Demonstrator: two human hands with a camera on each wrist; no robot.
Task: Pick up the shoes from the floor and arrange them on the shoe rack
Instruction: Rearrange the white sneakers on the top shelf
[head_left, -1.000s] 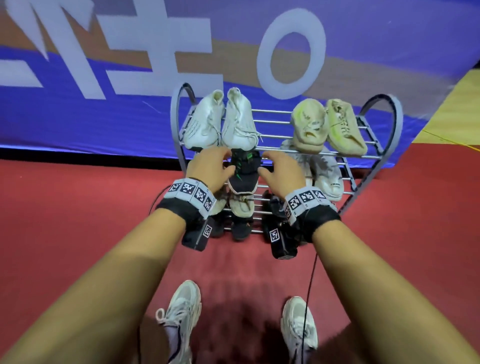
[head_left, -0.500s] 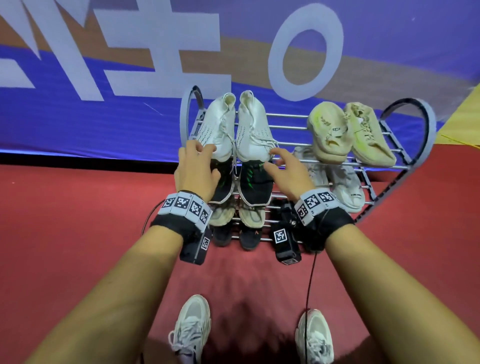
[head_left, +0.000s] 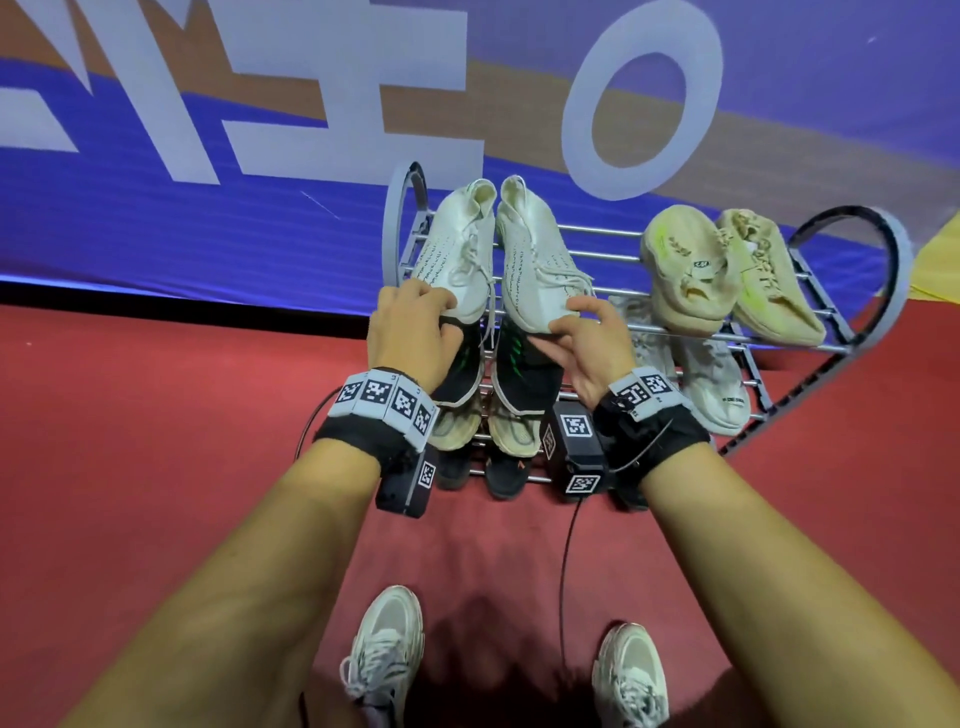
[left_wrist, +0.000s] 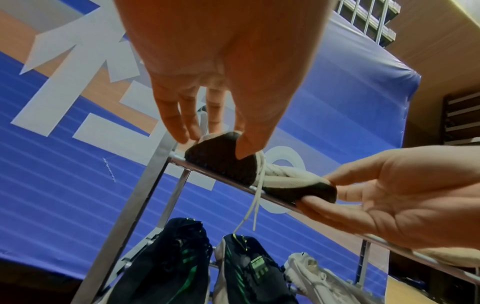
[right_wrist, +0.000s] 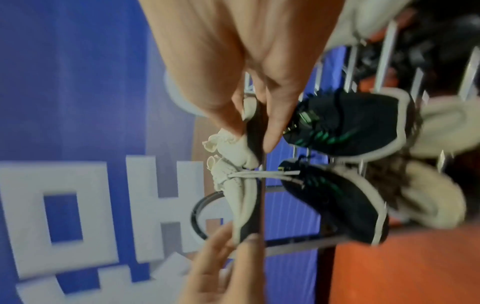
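A metal shoe rack (head_left: 894, 291) stands against the wall. On the left of its top tier lies a white pair with the toes toward me. My left hand (head_left: 431, 312) grips the toe of the left white shoe (head_left: 457, 244). In the left wrist view, its fingers (left_wrist: 182, 131) lie on top and the thumb presses the dark sole (left_wrist: 221, 162). My right hand (head_left: 566, 322) pinches the toe of the right white shoe (head_left: 535, 260). The right wrist view shows that pinch, thumb and finger on either side of the toe (right_wrist: 249, 148). A loose lace (left_wrist: 253, 207) hangs below the front bar.
A beige pair (head_left: 691, 270) sits on the top tier at right. On the tier below are a black pair with green stripes (head_left: 524, 374) and a white pair (head_left: 717, 384), with more shoes lower down. A blue banner wall (head_left: 156, 234) backs the rack. My own feet (head_left: 384, 639) stand on red floor.
Both hands have risen from the black pair on the second tier to the toes of the white pair on the top tier and taken hold of them.
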